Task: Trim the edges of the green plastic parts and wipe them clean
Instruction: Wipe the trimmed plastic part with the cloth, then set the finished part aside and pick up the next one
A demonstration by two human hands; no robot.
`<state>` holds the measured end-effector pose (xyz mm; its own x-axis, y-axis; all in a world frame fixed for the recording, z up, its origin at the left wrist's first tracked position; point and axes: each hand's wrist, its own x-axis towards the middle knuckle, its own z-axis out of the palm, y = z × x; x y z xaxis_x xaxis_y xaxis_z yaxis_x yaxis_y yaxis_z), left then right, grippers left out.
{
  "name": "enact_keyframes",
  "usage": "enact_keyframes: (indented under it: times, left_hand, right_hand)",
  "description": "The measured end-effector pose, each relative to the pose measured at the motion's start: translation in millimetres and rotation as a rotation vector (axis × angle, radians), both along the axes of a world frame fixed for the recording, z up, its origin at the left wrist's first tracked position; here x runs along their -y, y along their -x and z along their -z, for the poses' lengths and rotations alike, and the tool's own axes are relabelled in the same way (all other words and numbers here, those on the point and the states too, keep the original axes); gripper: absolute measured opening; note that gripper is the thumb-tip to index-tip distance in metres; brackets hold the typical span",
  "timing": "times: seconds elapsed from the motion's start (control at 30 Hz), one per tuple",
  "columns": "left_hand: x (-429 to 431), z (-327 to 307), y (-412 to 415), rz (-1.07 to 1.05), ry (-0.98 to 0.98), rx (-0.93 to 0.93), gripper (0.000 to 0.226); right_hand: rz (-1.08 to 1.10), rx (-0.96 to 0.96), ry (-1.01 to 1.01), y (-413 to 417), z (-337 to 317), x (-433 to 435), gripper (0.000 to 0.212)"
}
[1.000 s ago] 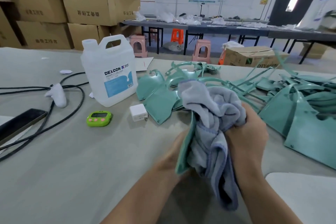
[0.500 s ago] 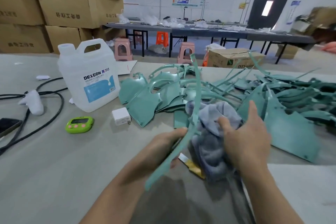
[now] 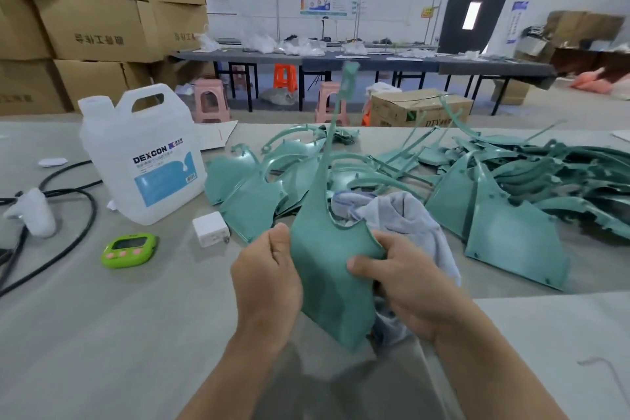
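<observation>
I hold one green plastic part (image 3: 327, 259) upright over the table, its flat face toward me and its thin arm pointing up. My left hand (image 3: 266, 280) grips its left edge. My right hand (image 3: 402, 280) pinches its right edge with the thumb on the face, and the grey cloth (image 3: 405, 218) is bunched behind that hand and the part. A heap of several more green parts (image 3: 494, 187) lies on the table beyond, from the middle to the far right.
A white DEXCON jug (image 3: 143, 160) stands at left. Near it lie a white charger (image 3: 209, 228), a green timer (image 3: 129, 250), black cables (image 3: 78, 194) and a white controller (image 3: 32, 211). Cardboard boxes (image 3: 99, 27) are stacked behind; a white sheet (image 3: 559, 344) lies at lower right.
The part was edge-on while my right hand rubbed it with the cloth. It has turned flat face toward me, and my right thumb has come onto its face with the cloth behind.
</observation>
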<state>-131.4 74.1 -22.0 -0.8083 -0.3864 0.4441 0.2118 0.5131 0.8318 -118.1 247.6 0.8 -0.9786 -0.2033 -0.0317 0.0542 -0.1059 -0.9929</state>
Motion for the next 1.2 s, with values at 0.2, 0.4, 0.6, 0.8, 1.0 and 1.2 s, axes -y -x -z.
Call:
enact_keyframes:
  times: [0.2,0.4,0.6,0.8,1.0,1.2]
  left_hand:
    - [-4,-22,-11,0.425,-0.274,0.097,0.016]
    - [-3,-54,-22,0.856,-0.301,0.376,0.050]
    - [-50,-77,-60,0.938,-0.324,0.375,0.013]
    - [-140,-63,-128,0.802,0.195,0.143,0.048]
    - [-222,-24,-225,1.045,0.254,0.359,0.048]
    - [-264,50,-316,1.598,0.102,0.922,0.021]
  right_hand:
    - [0.292,0.011,0.055,-6,-11,-2,0.025]
    - [0.159,0.041,0.012,-58,-17,-25,0.023]
    - [0.197,0.080,0.071,-142,-29,-59,0.025]
    - [0.561,0.244,0.301,-251,-5,-92,0.041]
    - [0.953,0.359,0.422,-376,31,-120,0.038]
    - [1.497,0.540,0.587,-492,94,-124,0.012]
